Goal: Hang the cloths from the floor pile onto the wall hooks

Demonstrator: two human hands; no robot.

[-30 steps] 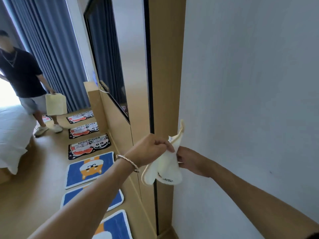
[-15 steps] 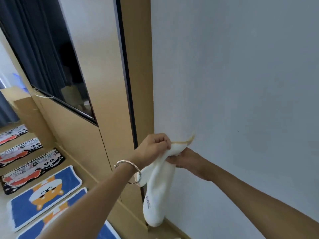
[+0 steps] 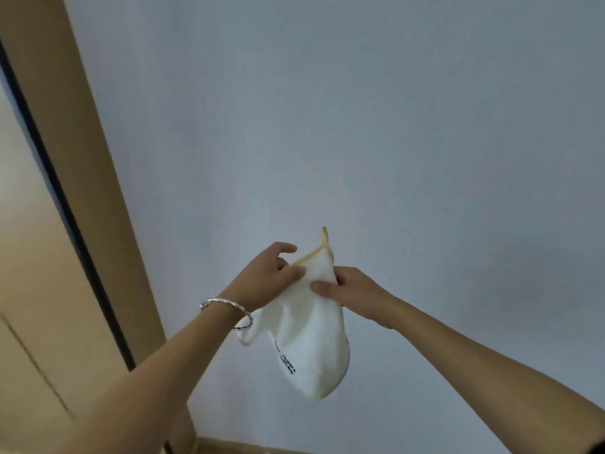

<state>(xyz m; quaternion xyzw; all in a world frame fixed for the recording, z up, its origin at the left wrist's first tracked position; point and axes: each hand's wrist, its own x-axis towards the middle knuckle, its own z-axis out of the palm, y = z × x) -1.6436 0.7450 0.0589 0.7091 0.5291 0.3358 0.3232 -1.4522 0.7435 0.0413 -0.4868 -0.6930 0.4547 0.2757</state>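
A small white cloth (image 3: 307, 342) with a tan trimmed edge and a tan hanging loop at its top corner dangles in front of the pale wall (image 3: 360, 126). My left hand (image 3: 265, 276), with a silver bracelet on the wrist, pinches the cloth's upper edge from the left. My right hand (image 3: 350, 290) grips the same upper edge from the right, thumb on the fabric. The loop sticks up between the two hands. No wall hook is in view.
A tan wooden panel (image 3: 98, 191) with a dark vertical strip (image 3: 65, 191) runs down the left side, next to a lighter cabinet face. A tan skirting strip (image 3: 235, 445) lies along the bottom of the wall.
My view has swung right and up, so the floor mats, the screen and the other person have left the frame. Both hands rose slightly with the cloth, and the loop now points upward.
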